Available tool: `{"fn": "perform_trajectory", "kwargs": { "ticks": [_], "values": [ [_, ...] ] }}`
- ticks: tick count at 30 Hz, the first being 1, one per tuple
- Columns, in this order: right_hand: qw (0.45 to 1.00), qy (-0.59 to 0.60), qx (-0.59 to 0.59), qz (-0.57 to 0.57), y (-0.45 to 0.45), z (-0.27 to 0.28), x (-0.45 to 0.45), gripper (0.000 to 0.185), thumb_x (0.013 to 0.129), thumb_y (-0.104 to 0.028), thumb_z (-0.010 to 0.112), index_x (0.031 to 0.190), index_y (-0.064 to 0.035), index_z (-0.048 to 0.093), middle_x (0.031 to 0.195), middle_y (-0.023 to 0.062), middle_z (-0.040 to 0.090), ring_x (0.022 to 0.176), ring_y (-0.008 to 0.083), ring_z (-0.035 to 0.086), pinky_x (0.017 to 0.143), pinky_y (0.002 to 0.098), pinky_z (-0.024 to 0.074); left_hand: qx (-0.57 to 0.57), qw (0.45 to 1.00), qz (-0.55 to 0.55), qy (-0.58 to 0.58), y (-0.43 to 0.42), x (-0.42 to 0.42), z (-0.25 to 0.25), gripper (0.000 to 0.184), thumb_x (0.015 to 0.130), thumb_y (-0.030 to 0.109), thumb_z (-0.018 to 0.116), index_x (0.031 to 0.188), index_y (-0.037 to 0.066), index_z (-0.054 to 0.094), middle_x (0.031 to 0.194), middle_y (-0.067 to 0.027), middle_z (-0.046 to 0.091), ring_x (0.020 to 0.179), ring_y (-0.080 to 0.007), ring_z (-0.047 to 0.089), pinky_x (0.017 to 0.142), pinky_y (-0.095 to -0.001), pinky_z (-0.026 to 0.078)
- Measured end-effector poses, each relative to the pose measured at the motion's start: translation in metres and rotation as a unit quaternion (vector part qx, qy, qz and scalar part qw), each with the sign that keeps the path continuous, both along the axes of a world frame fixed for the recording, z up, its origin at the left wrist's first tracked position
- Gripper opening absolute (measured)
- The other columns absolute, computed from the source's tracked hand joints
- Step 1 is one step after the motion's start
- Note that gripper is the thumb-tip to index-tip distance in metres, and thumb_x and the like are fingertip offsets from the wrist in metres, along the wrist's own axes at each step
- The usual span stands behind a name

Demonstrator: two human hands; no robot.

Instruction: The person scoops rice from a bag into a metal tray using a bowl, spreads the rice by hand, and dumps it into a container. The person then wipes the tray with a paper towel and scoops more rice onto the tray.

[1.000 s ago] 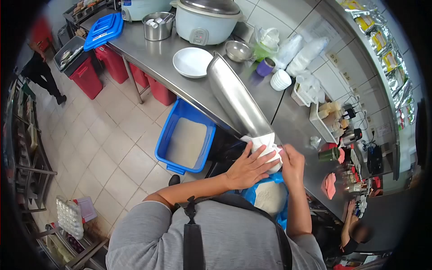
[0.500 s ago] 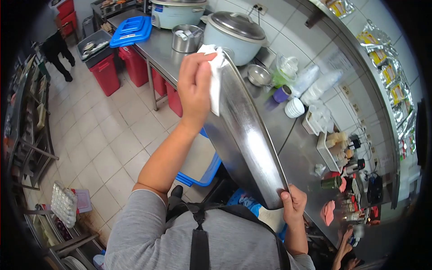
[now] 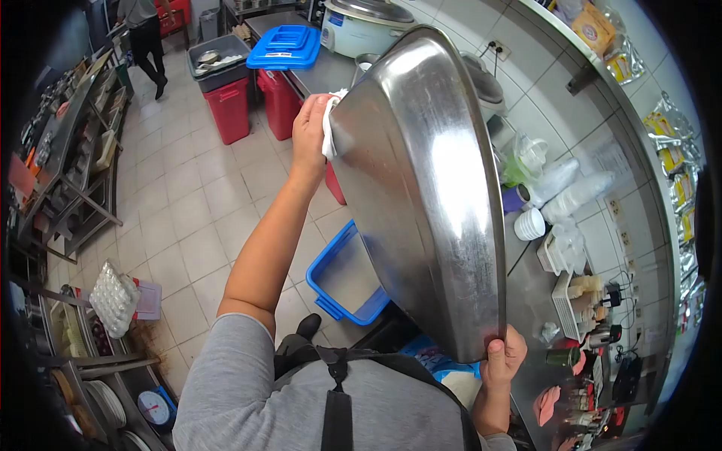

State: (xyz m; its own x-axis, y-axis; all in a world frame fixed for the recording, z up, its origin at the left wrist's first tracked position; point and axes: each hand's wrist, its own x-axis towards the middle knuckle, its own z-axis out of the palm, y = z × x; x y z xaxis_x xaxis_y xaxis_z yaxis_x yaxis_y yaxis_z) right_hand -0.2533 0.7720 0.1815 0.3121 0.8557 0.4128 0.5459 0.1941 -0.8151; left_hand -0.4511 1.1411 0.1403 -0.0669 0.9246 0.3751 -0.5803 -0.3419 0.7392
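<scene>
A large stainless steel pan (image 3: 421,188) is held tilted in front of me, its smooth outer side facing up towards me. Near the pan's upper left corner, my left hand (image 3: 307,143) is closed on a white cloth (image 3: 329,126), which touches the metal there. My right hand (image 3: 502,359) grips the lower right end of the pan's rim, thumb on the near face. The pan's inside is turned away and hidden.
A steel counter (image 3: 526,301) along the tiled wall holds a rice cooker (image 3: 361,30), stacked cups (image 3: 529,224) and baskets. A blue tub (image 3: 320,282) stands on the floor below the pan. Red bins (image 3: 226,113) line the aisle, where another person (image 3: 143,37) stands.
The pan has turned so more of its outer side faces me, and its upper end is higher. My left hand and cloth have shifted from the top edge to the left corner.
</scene>
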Motion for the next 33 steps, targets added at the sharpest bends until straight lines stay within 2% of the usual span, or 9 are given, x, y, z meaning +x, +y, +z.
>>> {"fn": "perform_trajectory", "kwargs": {
  "ticks": [5, 9, 11, 15, 20, 22, 26, 29, 33],
  "values": [
    [0.999, -0.03, 0.023, 0.028, 0.025, 0.004, -0.009, 0.053, 0.092, -0.05, 0.061, 0.073, -0.0003, 0.058, 0.061, -0.002, 0.045, 0.054, 0.0088, 0.039, 0.05, 0.0272, 0.0232, -0.176, 0.975, -0.071, -0.116, 0.031, -0.012, -0.027, 0.032, 0.101, 0.035, 0.046, 0.112, 0.009, 0.061, 0.095, -0.0024, 0.063, 0.085, -0.0114, 0.06, 0.077, -0.0268, 0.048],
    [0.999, 0.01, 0.036, 0.039, 0.029, -0.005, -0.002, 0.05, 0.093, -0.048, 0.063, 0.08, 0.0003, 0.06, 0.065, -0.0017, 0.049, 0.058, 0.0087, 0.043, 0.053, 0.0246, 0.0263, -0.261, 0.956, -0.12, -0.065, 0.027, -0.006, -0.055, 0.035, 0.102, 0.038, 0.037, 0.109, 0.012, 0.059, 0.094, -0.0038, 0.063, 0.091, -0.0146, 0.061, 0.08, -0.0322, 0.051],
    [0.994, 0.059, 0.08, 0.052, 0.035, -0.018, 0.006, 0.047, 0.093, -0.044, 0.064, 0.092, 0.0028, 0.061, 0.074, 0.0008, 0.055, 0.064, 0.0097, 0.048, 0.057, 0.024, 0.0334, -0.251, 0.96, -0.108, -0.062, -0.018, 0.018, -0.033, 0.038, 0.103, 0.038, 0.032, 0.106, 0.012, 0.06, 0.087, -0.0016, 0.064, 0.081, -0.0112, 0.061, 0.071, -0.0273, 0.048],
    [0.966, 0.19, 0.152, 0.085, 0.053, -0.024, 0.008, 0.049, 0.095, -0.036, 0.064, 0.118, 0.0069, 0.056, 0.098, 0.0079, 0.063, 0.083, 0.0138, 0.059, 0.074, 0.0273, 0.0472, -0.211, 0.968, -0.119, 0.062, -0.059, 0.047, -0.084, 0.035, 0.104, 0.031, 0.036, 0.107, 0.007, 0.061, 0.092, -0.0044, 0.065, 0.084, -0.0178, 0.061, 0.078, -0.0322, 0.048],
    [0.939, 0.259, 0.217, 0.066, 0.076, -0.016, -0.002, 0.05, 0.095, -0.034, 0.064, 0.12, 0.0074, 0.054, 0.111, 0.0123, 0.063, 0.098, 0.0206, 0.062, 0.087, 0.0328, 0.049, -0.142, 0.974, 0.029, 0.175, -0.1, 0.052, -0.094, 0.035, 0.106, 0.029, 0.034, 0.116, 0.004, 0.056, 0.099, -0.0021, 0.063, 0.088, -0.0167, 0.058, 0.08, -0.0337, 0.047],
    [0.921, 0.275, 0.24, 0.14, 0.08, -0.02, 0.002, 0.047, 0.099, -0.026, 0.058, 0.133, 0.0051, 0.048, 0.126, 0.0152, 0.061, 0.11, 0.0252, 0.062, 0.096, 0.0378, 0.0487, -0.18, 0.98, -0.063, 0.062, -0.096, 0.048, -0.089, 0.032, 0.106, 0.029, 0.035, 0.118, 0.006, 0.055, 0.101, -0.0016, 0.062, 0.09, -0.0149, 0.057, 0.08, -0.0317, 0.046],
    [0.912, 0.271, 0.29, 0.106, 0.094, -0.036, -0.001, 0.045, 0.1, -0.024, 0.056, 0.135, 0.0024, 0.047, 0.128, 0.0128, 0.06, 0.113, 0.0228, 0.06, 0.098, 0.037, 0.047, -0.223, 0.956, -0.144, -0.124, -0.118, 0.068, -0.057, 0.035, 0.105, 0.023, 0.035, 0.132, 0.004, 0.046, 0.124, -0.0047, 0.055, 0.114, -0.0141, 0.05, 0.1, -0.0301, 0.039],
    [0.903, 0.248, 0.343, 0.072, 0.113, -0.042, -0.017, 0.042, 0.101, -0.023, 0.054, 0.134, 0.0014, 0.049, 0.126, 0.0109, 0.061, 0.114, 0.021, 0.058, 0.099, 0.0365, 0.0458, -0.163, 0.955, -0.218, -0.12, -0.152, 0.084, -0.028, 0.033, 0.106, 0.022, 0.035, 0.133, 0.005, 0.043, 0.124, -0.0044, 0.052, 0.114, -0.0142, 0.048, 0.1, -0.0299, 0.038],
    [0.903, 0.206, 0.375, -0.023, 0.131, -0.045, -0.01, 0.04, 0.103, -0.025, 0.049, 0.132, 0.0026, 0.05, 0.124, 0.0113, 0.061, 0.111, 0.0192, 0.058, 0.097, 0.0342, 0.0452, -0.043, 0.977, -0.179, 0.111, -0.214, 0.088, -0.003, 0.048, 0.098, 0.003, 0.035, 0.145, -0.003, 0.028, 0.137, -0.0175, 0.044, 0.131, -0.025, 0.04, 0.113, -0.0362, 0.027]
  ]
}}
